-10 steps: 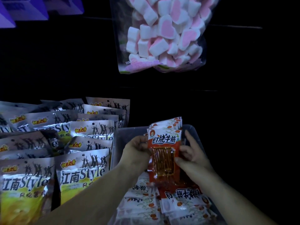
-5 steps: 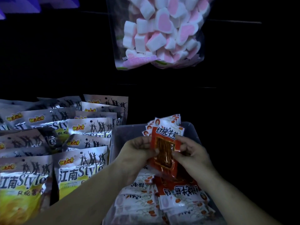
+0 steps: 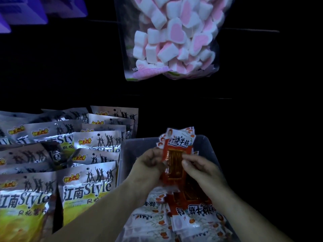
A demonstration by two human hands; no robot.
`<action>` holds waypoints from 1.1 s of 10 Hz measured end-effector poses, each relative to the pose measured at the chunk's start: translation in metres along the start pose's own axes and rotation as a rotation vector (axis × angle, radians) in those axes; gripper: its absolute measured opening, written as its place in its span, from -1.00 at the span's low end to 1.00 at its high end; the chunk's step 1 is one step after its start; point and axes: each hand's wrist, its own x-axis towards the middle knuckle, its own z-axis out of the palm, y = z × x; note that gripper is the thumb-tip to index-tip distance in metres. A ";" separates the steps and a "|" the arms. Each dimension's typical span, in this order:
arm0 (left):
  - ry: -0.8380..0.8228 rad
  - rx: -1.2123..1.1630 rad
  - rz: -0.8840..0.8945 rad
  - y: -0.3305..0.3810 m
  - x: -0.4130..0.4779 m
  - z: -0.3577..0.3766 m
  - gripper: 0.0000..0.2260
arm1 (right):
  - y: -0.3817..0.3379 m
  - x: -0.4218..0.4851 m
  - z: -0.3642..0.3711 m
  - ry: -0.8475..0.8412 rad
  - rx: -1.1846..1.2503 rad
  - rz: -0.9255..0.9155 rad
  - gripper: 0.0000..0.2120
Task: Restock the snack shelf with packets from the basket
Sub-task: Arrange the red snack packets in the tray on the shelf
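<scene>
Pinching a fanned stack of red snack packets (image 3: 176,155) over the clear basket (image 3: 133,149), left hand (image 3: 148,165) and right hand (image 3: 201,169) are gripping its opposite edges.

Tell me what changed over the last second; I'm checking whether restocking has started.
The right hand closed its grip: fingers once spread beside the red packets now pinch the front one, thumb on its window; the bundle fanned and tilted. The left hand still holds it above the basket; silver packets unchanged.
</scene>
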 end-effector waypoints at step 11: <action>0.153 0.375 0.133 -0.027 0.024 0.038 -0.64 | 0.017 0.017 -0.015 -0.033 0.473 0.176 -0.35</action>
